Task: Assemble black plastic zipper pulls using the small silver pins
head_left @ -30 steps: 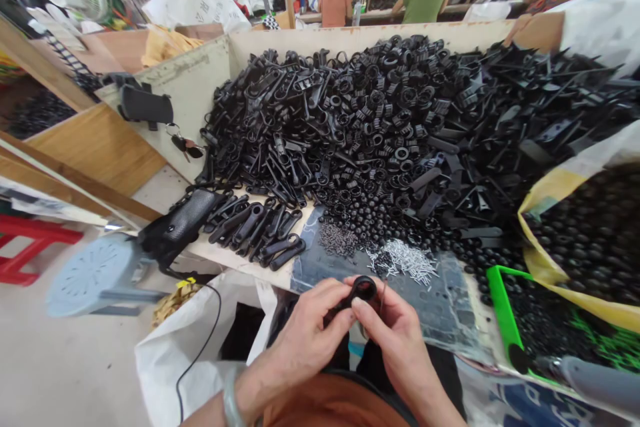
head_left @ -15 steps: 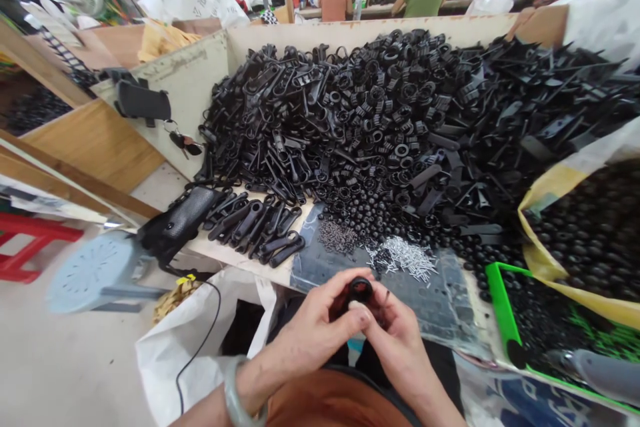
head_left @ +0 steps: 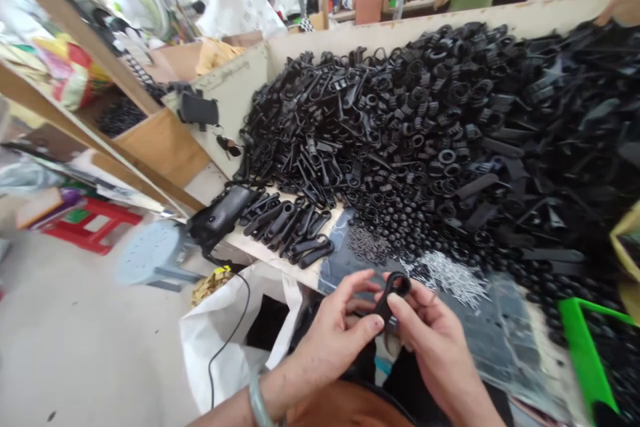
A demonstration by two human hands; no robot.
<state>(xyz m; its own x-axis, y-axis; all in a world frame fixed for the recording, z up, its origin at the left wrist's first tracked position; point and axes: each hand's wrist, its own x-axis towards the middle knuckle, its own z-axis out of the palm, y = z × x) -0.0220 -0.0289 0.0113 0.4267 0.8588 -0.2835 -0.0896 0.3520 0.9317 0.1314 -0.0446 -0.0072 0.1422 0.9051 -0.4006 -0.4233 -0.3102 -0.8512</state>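
Note:
Both hands are around one black plastic ring-ended handle (head_left: 386,303), its ring tilted up and its shaft pointing down to the left. My left hand (head_left: 336,325), with a pale bangle on the wrist, has its thumb against the lower shaft and its fingers curled behind. My right hand (head_left: 434,330) presses its thumb just below the ring, its other fingers behind the part. Just beyond the hands lie a heap of silver pins (head_left: 453,275) and a small pile of tiny dark pieces (head_left: 369,245). Similar handles (head_left: 287,223) lie in a row to the left.
A large heap of black plastic parts (head_left: 370,113) fills the bench behind. To the right stands a green tray (head_left: 585,340); below left hangs an open white sack (head_left: 200,340). A black pouch (head_left: 223,217) lies at the bench's left edge. Other people sit farther back.
The camera has swung left, so the scene shifts right. The handle has been turned so its ring and shaft now show, and the hands have come slightly apart around it.

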